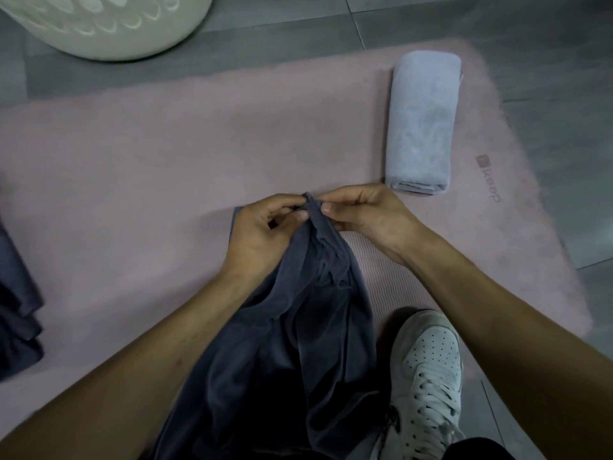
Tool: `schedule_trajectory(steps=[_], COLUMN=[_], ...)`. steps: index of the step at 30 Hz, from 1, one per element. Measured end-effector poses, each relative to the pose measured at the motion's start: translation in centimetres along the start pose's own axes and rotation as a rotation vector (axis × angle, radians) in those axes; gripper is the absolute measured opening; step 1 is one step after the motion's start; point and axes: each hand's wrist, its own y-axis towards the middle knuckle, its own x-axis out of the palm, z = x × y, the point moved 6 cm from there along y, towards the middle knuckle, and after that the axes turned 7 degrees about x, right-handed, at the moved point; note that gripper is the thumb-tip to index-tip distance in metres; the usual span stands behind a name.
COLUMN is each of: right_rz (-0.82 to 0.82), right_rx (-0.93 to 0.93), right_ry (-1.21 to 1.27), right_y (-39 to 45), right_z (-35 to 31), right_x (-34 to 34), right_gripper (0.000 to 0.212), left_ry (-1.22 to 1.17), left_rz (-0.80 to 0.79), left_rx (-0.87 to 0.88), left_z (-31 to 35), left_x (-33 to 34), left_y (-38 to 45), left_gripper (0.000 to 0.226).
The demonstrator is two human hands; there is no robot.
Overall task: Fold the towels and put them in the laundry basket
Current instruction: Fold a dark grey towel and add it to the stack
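Both hands meet at one bunched edge: left hand (265, 227) and right hand (361, 210) pinch the dark towel (292, 327) (hunting corners, likely) to spread it on the mat (132, 161).

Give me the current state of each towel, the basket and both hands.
dark grey towel: unfolded, bunched, its top edge pinched by both hands.
light towel: folded, lying on the pink mat, untouched.
dark cloth pile: at the mat's left edge, loosely stacked.
laundry basket: on the floor beyond the mat; inside hidden.
left hand: pinching the towel edge.
right hand: pinching the same edge.
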Motion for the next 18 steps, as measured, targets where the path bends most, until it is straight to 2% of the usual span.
schedule_trajectory(steps=[5, 7, 11, 14, 18], right_rz=[0.095, 0.159, 0.21, 0.186, 0.203], right_rx=[0.034, 0.039, -0.05, -0.121, -0.123], right_ry=[-0.052, -0.079, -0.295, -0.369, -0.343], right_y=[-0.4, -0.6, -1.0, -1.2, -1.4], right_z=[-0.9, -1.2, -2.5, -3.1, -2.9], right_x=[-1.0, -1.9, -1.9, -0.7, 0.0], right_gripper=[0.005, 0.003, 0.008, 0.012, 0.013], left_ry=[0.044, 0.136, 0.351, 0.369, 0.362], left_rz=[-0.036, -0.057, -0.153, -0.145, -0.12], left_rx=[0.047, 0.104, 0.246, 0.23, 0.189], left_z=[0.8, 1.4, 3.1, 3.4, 3.2], left_x=[-0.2, -0.5, -0.2, 0.0, -0.3], left_y=[0.1, 0.4, 1.1, 1.3, 1.3], left_gripper=[0.012, 0.013, 0.009, 0.009, 0.016])
